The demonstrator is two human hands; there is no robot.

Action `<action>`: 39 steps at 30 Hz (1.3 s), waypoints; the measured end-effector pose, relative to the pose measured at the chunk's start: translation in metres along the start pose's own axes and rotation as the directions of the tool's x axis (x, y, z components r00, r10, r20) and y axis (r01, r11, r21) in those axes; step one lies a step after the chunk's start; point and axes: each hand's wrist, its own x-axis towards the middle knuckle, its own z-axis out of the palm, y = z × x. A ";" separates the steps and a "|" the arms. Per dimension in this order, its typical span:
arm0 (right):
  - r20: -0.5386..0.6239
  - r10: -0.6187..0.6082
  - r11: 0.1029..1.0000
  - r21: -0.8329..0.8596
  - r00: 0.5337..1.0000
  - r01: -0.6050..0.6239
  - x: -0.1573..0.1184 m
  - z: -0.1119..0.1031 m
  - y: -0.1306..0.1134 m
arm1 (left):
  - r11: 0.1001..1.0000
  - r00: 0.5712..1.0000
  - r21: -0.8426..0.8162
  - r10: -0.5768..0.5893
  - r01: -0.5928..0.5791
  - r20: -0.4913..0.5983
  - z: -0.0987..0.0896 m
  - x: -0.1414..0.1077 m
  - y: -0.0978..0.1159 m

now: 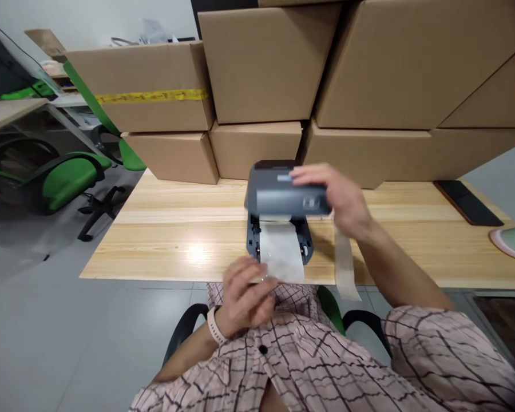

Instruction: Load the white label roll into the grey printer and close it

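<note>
A dark grey label printer stands near the front edge of the table, its lid tilted up and smeared by motion. My right hand grips the lid's right side, fingers over the top. From the printer's open base a white label strip runs toward me past the table edge. At the strip's left front corner, my left hand is closed with thumb and fingers pinching it. A second pale paper strip hangs over the table edge beneath my right forearm.
Cardboard boxes are stacked along the back of the wooden table. A dark phone-like slab lies at the right, near a green and pink object cut off by the frame. Green office chairs stand at the left.
</note>
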 end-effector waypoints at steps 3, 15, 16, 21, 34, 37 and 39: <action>0.205 -0.033 0.991 -0.121 0.978 0.058 -0.051 0.015 -0.009 | 0.934 0.927 -0.054 -0.358 0.354 -0.113 0.001 0.016 -0.014; 0.164 0.052 0.971 -0.239 0.985 -0.012 -0.093 0.045 -0.011 | 0.497 0.581 -0.302 -0.710 0.814 0.397 0.036 0.019 -0.038; 0.160 0.053 0.972 -0.235 0.986 -0.014 -0.094 0.046 -0.010 | 0.513 0.595 -0.301 -0.707 0.804 0.382 0.037 0.018 -0.036; 0.178 0.079 0.974 -0.224 0.981 -0.037 -0.097 0.046 -0.006 | 0.592 0.651 -0.271 -0.690 0.759 0.315 0.040 0.019 -0.035; 0.205 0.031 0.938 -0.343 0.978 0.043 -0.087 0.039 -0.011 | 0.896 0.979 0.442 -0.134 0.051 0.157 0.019 -0.043 -0.005; 0.199 -0.023 0.883 -0.455 0.980 0.113 -0.080 0.038 -0.015 | 0.905 0.980 0.418 -0.145 0.076 0.137 0.019 -0.044 -0.011; 0.223 -0.055 0.856 -0.490 0.973 0.161 -0.075 0.039 -0.015 | 0.917 0.969 0.377 -0.197 0.129 0.149 0.019 -0.047 -0.012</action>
